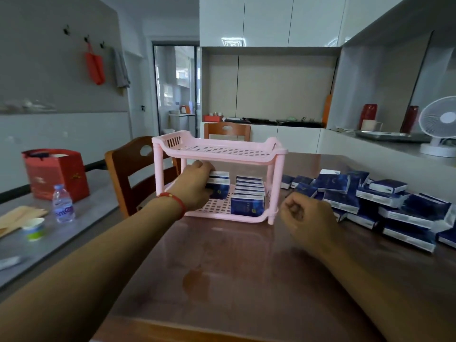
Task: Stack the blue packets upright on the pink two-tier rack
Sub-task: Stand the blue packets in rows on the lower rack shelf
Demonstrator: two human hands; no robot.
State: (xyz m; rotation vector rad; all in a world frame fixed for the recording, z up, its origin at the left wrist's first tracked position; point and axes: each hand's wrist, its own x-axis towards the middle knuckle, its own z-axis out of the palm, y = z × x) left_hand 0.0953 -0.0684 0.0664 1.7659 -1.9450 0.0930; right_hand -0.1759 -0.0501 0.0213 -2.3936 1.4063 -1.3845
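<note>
The pink two-tier rack (219, 154) stands on the brown table. Its top tier holds nothing. On the lower tier a row of several blue packets (248, 196) stands upright at the right side. My left hand (195, 186) reaches into the lower tier from the left and grips a blue packet (219, 185), held upright just left of that row. My right hand (306, 218) hovers in front of the rack's right leg, fingers curled with nothing in them. A loose pile of blue packets (385, 201) lies on the table to the right.
A wooden chair (128, 174) stands left of the rack. On the grey side table sit a water bottle (63, 203), a red gift bag (56, 174) and a small cup (34, 228). A white fan (439, 127) stands on the counter at right.
</note>
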